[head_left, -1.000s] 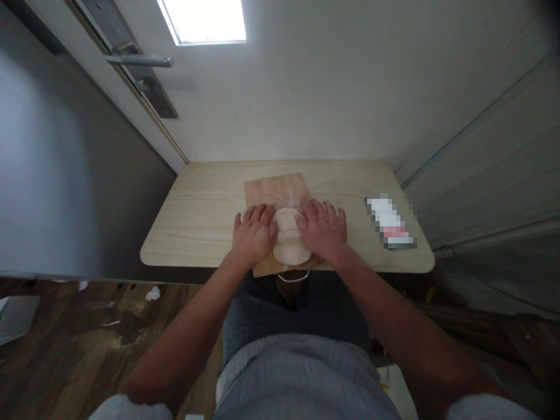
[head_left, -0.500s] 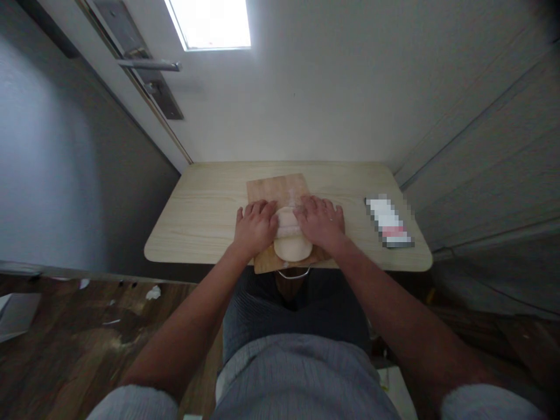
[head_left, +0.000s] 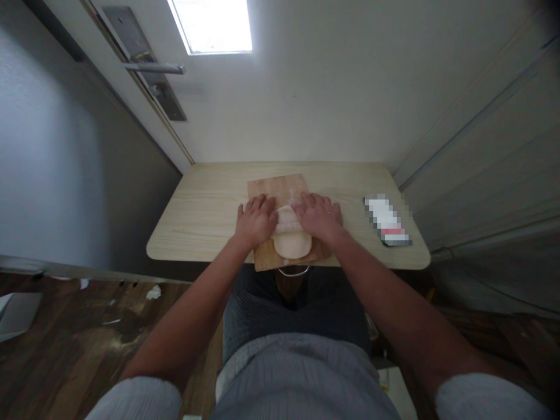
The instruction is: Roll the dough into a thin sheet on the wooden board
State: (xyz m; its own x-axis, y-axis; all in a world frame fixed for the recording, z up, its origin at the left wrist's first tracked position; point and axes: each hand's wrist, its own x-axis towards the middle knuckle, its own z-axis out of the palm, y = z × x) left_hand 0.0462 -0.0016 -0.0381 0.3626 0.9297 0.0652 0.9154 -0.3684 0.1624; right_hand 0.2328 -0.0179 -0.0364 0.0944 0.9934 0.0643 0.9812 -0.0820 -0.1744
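A flattened round of pale dough lies on a wooden cutting board. Across the dough runs a pale rolling pin, of which only the middle stretch shows. My left hand covers the pin's left end, palm down with the fingers pointing away from me. At the opposite end my right hand presses down in the same way, its fingers curved over the pin. Dusty white traces, like flour, mark the board beyond the dough.
The board rests on a light wooden table against a white door with a metal handle. To the right lies a blurred-out phone-like object. A curved metal handle shows below the table's front edge.
Both hands have shifted slightly away from me with the rolling pin, over the dough. The view has tilted a little.
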